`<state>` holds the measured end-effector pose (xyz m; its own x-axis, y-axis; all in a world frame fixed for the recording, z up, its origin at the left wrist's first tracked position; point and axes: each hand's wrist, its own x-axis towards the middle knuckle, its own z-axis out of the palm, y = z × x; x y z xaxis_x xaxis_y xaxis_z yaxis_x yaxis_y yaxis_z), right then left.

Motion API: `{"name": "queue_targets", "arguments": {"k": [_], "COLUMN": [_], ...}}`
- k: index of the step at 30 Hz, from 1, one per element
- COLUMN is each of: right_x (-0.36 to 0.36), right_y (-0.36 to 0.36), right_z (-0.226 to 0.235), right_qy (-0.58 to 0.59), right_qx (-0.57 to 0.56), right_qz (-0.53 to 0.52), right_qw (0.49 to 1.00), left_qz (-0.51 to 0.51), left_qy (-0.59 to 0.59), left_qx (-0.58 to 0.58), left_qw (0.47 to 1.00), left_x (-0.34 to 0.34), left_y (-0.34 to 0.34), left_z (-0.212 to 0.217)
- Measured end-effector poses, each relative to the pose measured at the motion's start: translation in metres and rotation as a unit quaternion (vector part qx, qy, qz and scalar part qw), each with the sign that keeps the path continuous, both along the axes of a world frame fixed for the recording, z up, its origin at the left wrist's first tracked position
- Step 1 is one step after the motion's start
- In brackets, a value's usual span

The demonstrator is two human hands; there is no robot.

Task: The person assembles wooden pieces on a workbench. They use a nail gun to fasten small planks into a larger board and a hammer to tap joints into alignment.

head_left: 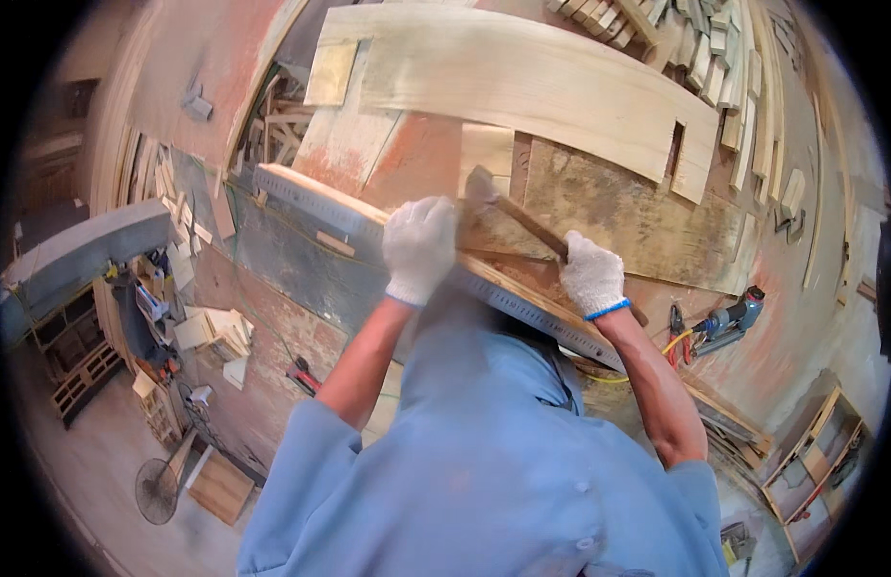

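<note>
My left hand [419,245], in a white knitted glove, is closed around a long narrow wooden board [320,189]. The board runs slantwise in front of my body, and a metal ruler [532,310] with scale marks lies along its near side. In a matching glove with a blue cuff, my right hand [591,273] grips the wooden handle of a hammer [532,229]. The grey hammer head is up and to the left of that hand, beyond the board and apart from my left glove. My left fingertips are partly hidden.
A wide pale plank [503,67] with a slot lies across the far side of the worktable. Stacked wood strips [705,58] sit at the far right. A blue-grey power tool [739,317] and pliers [676,332] lie right. A fan [158,490] stands lower left.
</note>
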<state>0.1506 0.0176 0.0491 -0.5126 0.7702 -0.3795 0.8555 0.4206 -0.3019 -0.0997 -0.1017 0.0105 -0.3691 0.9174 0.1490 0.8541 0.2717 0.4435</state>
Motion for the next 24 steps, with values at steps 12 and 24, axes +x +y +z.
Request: {"name": "queue_targets", "arguments": {"k": [12, 24], "right_x": [0.27, 0.476], "right_y": [-0.026, -0.024], "right_z": [0.043, 0.016], "right_qy": [0.265, 0.275], "right_qx": [-0.137, -0.043], "right_qz": [-0.615, -0.671], "right_qw": [0.73, 0.687], "left_qz": [0.011, 0.059], "left_qy": [-0.078, -0.183], "left_qx": [-0.151, -0.163], "left_qw": [0.985, 0.968], "left_x": [0.003, 0.017], "left_y": [0.016, 0.029], "left_z": [-0.01, 0.0]}}
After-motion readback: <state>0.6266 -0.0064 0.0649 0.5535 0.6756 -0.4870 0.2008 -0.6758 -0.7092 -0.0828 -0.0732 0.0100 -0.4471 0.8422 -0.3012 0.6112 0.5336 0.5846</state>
